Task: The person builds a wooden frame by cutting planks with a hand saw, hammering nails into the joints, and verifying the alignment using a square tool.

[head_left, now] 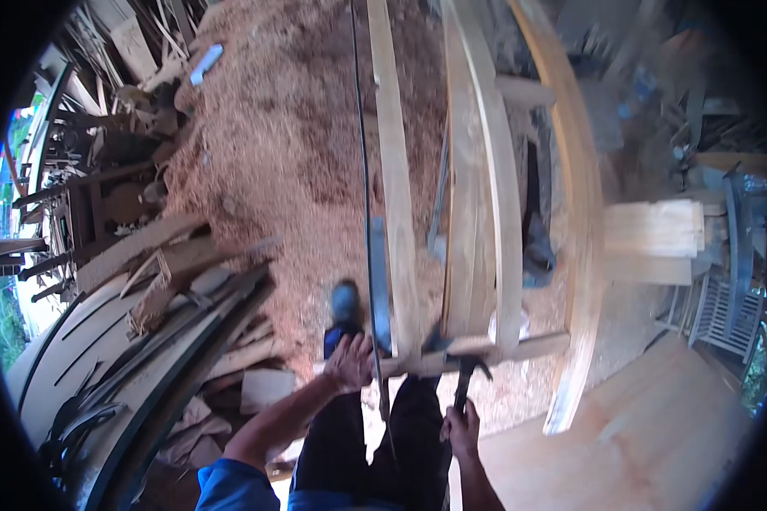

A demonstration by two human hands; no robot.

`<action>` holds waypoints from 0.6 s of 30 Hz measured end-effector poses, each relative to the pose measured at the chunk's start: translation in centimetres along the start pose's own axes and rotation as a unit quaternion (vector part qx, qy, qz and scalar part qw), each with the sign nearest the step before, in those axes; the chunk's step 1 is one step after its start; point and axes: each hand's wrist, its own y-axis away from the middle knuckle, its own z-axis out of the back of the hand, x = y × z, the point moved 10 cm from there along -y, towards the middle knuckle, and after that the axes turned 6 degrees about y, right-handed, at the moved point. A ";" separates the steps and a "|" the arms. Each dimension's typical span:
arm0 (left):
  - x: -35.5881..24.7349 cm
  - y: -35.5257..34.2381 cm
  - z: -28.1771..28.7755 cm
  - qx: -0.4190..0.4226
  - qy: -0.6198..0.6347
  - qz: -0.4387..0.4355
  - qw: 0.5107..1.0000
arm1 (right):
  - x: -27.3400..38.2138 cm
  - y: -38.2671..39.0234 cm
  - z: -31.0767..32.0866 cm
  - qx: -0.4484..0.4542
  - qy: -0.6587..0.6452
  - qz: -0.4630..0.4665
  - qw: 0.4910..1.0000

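Observation:
My left hand (350, 362) rests on the near end of a wooden frame, gripping the cross rail (520, 346) where a long slat (394, 187) meets it. My right hand (462, 426) is closed around the handle of a claw hammer (469, 372), whose dark head sits against the cross rail just right of the slat. Curved wooden boards (486, 170) run away from me within the frame. My dark trousers and a blue shoe (343, 311) show below the frame.
A large heap of sawdust (273, 145) lies ahead and to the left. Stacked curved boards and offcuts (136, 341) lie at left. A plywood sheet (648, 426) covers the ground at lower right, and a stack of pale planks (652, 230) sits at right.

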 end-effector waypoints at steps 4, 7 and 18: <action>-0.2 0.6 -0.7 -0.075 0.018 -0.026 0.997 | -1.1 -0.2 -0.1 -0.003 0.038 -0.024 0.999; 0.3 0.0 -1.3 -0.025 0.022 -0.002 0.999 | -1.5 -0.5 0.0 0.001 0.036 -0.014 0.999; 0.8 0.9 -3.7 0.036 0.005 0.000 0.999 | -2.0 -0.4 -0.3 -0.007 0.037 -0.023 0.999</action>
